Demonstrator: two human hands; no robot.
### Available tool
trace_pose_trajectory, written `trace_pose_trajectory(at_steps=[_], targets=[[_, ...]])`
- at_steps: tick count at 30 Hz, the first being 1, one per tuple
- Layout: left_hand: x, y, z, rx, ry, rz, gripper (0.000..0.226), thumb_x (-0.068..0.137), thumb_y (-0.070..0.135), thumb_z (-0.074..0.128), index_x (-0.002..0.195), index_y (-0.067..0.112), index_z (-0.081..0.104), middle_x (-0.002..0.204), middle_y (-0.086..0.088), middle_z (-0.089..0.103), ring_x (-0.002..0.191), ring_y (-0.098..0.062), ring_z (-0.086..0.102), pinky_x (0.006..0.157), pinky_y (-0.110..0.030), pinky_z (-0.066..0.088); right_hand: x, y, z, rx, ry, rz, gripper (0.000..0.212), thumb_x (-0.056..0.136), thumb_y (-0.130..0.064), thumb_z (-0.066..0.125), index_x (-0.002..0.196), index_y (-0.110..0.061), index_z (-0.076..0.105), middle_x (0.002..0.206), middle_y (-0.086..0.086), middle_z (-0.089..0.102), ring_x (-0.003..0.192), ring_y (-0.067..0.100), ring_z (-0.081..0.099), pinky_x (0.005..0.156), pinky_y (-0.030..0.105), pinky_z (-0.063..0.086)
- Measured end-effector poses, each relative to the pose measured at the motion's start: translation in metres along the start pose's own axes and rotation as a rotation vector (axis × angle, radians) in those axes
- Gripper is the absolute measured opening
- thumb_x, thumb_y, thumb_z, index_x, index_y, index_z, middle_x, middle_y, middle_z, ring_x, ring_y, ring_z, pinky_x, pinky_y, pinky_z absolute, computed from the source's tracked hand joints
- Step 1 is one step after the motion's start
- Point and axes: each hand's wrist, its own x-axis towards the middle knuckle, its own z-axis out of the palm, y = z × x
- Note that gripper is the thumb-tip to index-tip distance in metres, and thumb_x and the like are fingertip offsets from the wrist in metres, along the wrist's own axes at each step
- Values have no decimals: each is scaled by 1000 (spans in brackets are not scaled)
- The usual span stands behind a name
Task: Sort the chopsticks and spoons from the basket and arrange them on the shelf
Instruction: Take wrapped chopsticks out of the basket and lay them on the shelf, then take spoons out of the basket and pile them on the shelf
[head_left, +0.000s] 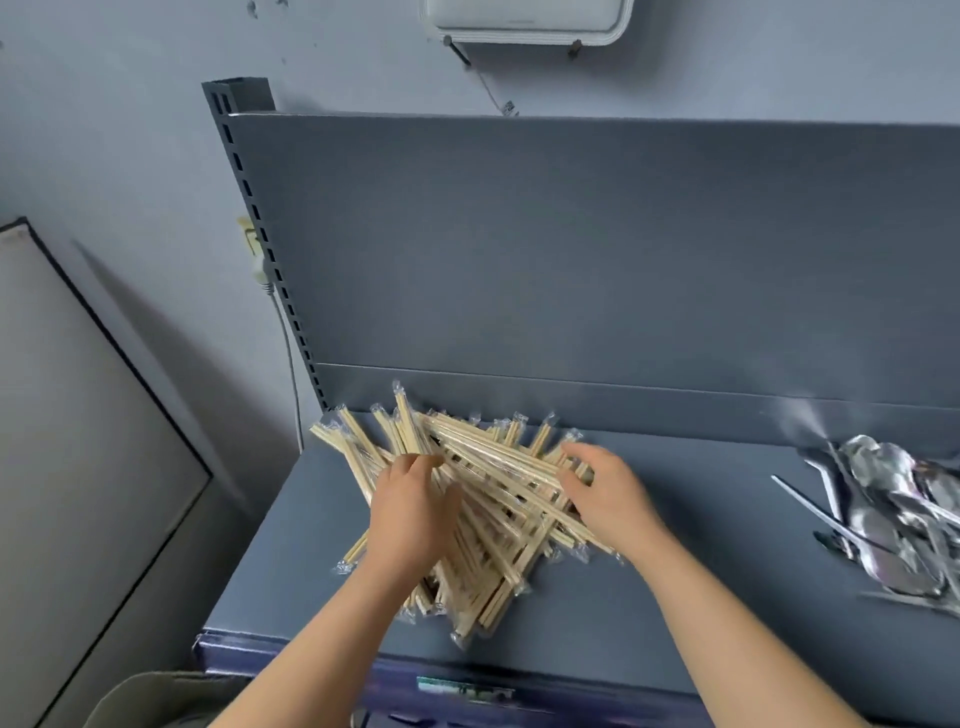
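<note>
Our left hand (410, 512) curls its fingers round a few wrapped chopsticks (498, 467) at the pile's left side; our right hand (608, 493) rests loose, fingers apart, on its right side. The chopsticks lie heaped on the shelf (675, 597) under both hands, fanned, most pointing away from us, some crossing slantwise. Well right of the pile lie the spoons (893, 514); behind it rises the back panel (571, 260).
</note>
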Motion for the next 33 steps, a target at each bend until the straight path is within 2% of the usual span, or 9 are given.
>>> trace_pose_trajectory(at_steps=[3, 7, 10, 17, 22, 25, 28, 30, 33], targets=[[-5, 23, 3, -76, -47, 138, 38, 91, 31, 60, 127, 16, 58, 124, -1, 60, 112, -19, 55, 96, -33, 46, -28, 20, -35, 62, 164, 75, 37, 95, -23, 56, 132, -18, 58, 133, -2, 59, 120, 15, 54, 93, 21, 36], [-24, 74, 23, -209, -131, 280, 28, 89, 26, 64, 115, 15, 64, 110, 1, 65, 96, -13, 60, 83, -20, 43, -78, 60, -93, 169, 361, 212, 34, 95, -18, 58, 128, -13, 60, 128, 0, 62, 120, 16, 56, 105, 31, 40], [-47, 119, 48, -295, -225, 369, 22, 89, 23, 65, 109, 15, 65, 101, 4, 66, 92, -11, 62, 75, -8, 40, -120, 95, -138, 242, 517, 282, 29, 94, -12, 59, 123, -7, 64, 117, 2, 66, 112, 16, 59, 97, 26, 41], [-117, 237, 126, -397, -445, 489, 19, 91, 23, 63, 110, 19, 65, 103, 8, 67, 92, -9, 61, 81, -20, 44, -231, 195, -244, 247, 752, 454, 31, 95, -17, 59, 126, -11, 63, 122, 0, 65, 108, 10, 58, 91, 24, 42], [-164, 329, 184, -429, -539, 553, 12, 92, 24, 62, 103, 23, 65, 94, 11, 68, 89, -7, 62, 74, -18, 45, -287, 266, -320, 232, 830, 516, 32, 95, -18, 58, 127, -13, 62, 122, -2, 65, 105, 8, 58, 87, 22, 41], [-190, 389, 218, -461, -573, 590, 11, 91, 24, 63, 102, 24, 64, 89, 9, 68, 85, -8, 63, 74, -21, 48, -313, 308, -370, 190, 863, 530, 31, 96, -18, 58, 126, -14, 63, 119, -2, 66, 94, 3, 61, 77, 11, 41], [-204, 439, 252, -471, -565, 610, 14, 90, 22, 65, 104, 19, 65, 89, 5, 68, 81, -10, 62, 71, -19, 45, -327, 344, -411, 159, 874, 537, 31, 96, -19, 57, 126, -16, 63, 120, -5, 65, 100, 4, 57, 75, 7, 37], [-207, 468, 272, -468, -555, 609, 17, 90, 21, 64, 106, 16, 66, 89, 4, 68, 79, -10, 61, 69, -16, 43, -329, 362, -435, 164, 870, 542, 31, 96, -20, 57, 127, -16, 62, 120, -6, 64, 102, 4, 56, 81, 12, 39], [-202, 505, 298, -434, -532, 606, 20, 90, 22, 64, 108, 14, 67, 91, 3, 68, 81, -13, 61, 74, -23, 43, -323, 387, -465, 166, 854, 531, 31, 97, -21, 56, 127, -16, 63, 113, -9, 62, 101, 4, 56, 86, 19, 39]])
